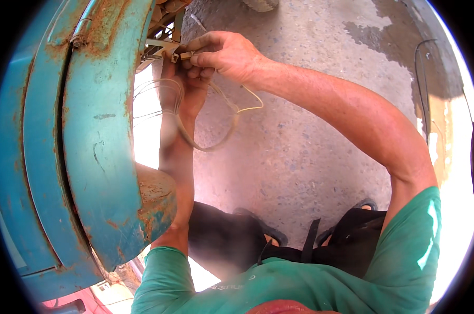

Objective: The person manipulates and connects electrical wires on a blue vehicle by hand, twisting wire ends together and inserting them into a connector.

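Yellowish piece point(185, 55) sits toward the frame's top, left of centre; our right hand point(224, 55) has its fingers clamped on it. Our left hand point(192, 89) is just below, its grip we cannot tell. Wires point(212, 148) loop beneath, right of the blue-green panel point(98, 136).

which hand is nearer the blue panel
The left hand: it sits close beside the blue panel, while the right hand is farther right, above the concrete floor.
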### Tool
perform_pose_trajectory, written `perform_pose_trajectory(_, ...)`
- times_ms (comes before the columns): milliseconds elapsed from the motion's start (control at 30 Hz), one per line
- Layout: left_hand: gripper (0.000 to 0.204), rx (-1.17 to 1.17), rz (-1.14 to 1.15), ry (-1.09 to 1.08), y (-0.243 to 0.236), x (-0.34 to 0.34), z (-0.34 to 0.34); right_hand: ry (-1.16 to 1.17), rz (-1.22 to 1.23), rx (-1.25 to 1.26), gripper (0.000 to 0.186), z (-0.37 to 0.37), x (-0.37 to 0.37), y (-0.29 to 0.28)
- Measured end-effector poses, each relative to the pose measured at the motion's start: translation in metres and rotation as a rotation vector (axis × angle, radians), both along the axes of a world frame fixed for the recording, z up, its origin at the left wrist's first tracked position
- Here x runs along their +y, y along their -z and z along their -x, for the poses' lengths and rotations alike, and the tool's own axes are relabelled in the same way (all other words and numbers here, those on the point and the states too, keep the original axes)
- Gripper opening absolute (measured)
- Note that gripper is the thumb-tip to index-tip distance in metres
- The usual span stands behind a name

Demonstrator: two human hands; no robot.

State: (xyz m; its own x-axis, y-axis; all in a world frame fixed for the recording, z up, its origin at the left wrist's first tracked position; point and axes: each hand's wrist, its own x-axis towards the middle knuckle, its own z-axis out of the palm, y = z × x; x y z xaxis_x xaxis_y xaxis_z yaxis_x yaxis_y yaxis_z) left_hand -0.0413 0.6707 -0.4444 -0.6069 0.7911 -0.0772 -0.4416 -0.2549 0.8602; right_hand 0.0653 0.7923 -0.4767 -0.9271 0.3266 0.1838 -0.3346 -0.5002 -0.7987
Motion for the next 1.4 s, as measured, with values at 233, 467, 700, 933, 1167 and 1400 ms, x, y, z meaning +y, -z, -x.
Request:
perform_pose_trajectory(233, 0.03, -0.011, -0.022, 0.064, 0.003, 0.0, 0.005, -0.059, 0.091, 0.015, 0.034, 0.002, 0.001, 0.002)
perform_pose_trajectory(467, 0.03, -0.028, -0.016, 0.024, 0.005, -0.002, 0.001, -0.123, 0.066, -0.037, 0.035, -0.002, 0.006, 0.005)
perform_pose_trajectory(700, 0.032, -0.076, -0.038, 0.042, 0.004, -0.003, 0.004, -0.177, 0.067, -0.053, 0.036, -0.003, 0.008, 0.006)
perform_pose_trajectory(933, 0.035, -0.088, -0.029, 0.021, 0.003, -0.005, 0.004, -0.234, 0.054, -0.06, 0.036, 0.002, 0.01, 0.009)
perform_pose_trajectory(1167, 0.034, -0.088, -0.04, 0.017, 0.005, -0.005, 0.002, -0.289, 0.061, -0.031, 0.037, 0.005, 0.012, 0.014)
perform_pose_trajectory(1400, 0.026, -0.05, -0.102, 0.167, 0.01, -0.012, 0.012, -0.327, 0.044, -0.044, 0.039, 0.003, 0.013, 0.013)
